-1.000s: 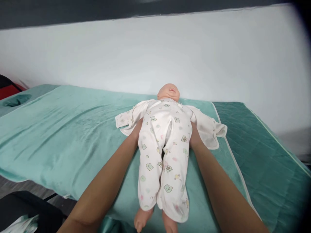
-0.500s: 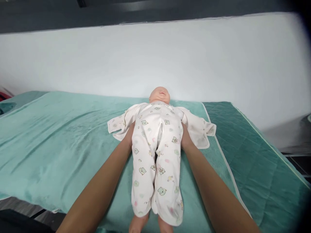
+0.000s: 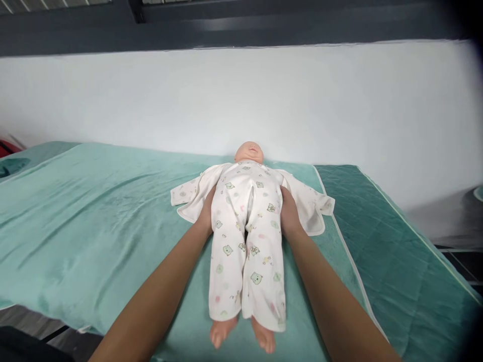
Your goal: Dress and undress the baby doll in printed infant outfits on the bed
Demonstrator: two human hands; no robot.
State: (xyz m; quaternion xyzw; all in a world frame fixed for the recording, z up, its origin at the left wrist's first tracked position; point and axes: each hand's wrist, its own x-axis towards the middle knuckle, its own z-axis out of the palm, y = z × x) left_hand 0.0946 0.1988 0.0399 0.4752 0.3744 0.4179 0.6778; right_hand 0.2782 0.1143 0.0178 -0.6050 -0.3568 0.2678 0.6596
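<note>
Left hand: the left hand (image 3: 207, 211) rests against the doll's side at hip height; its fingers pass out of sight under cloth, so I cannot tell how tightly they curl.
Right hand: the right hand (image 3: 290, 212) mirrors it on the opposite side, thumb side up, touching the trousers (image 3: 226, 246); how far it closes is likewise hidden.
Doll: the doll (image 3: 249, 152) lies on its back between both hands, head toward the wall (image 3: 339, 100), feet (image 3: 223, 331) toward the wearer.
Jacket: the white jacket (image 3: 311, 213) spreads out beyond both hands; whether the doll's arms fill its sleeves (image 3: 185, 192) cannot be told.
Slip risk: if the hold is mostly on loose fabric, the trousers could ride or twist while the body stays put.
Head risk: neither hand supports the head, so a lift from the hips would probably let it loll back.
Snag risk: a jacket flap beside a wrist could bunch if dragged.
Count: two hands, one doll, one head, two bare feet, two trouser legs, one jacket, two sleeves.
Bedding: one pale green blanket (image 3: 101, 226) beneath the doll; one darker quilted pad (image 3: 388, 236) showing at right.
</note>
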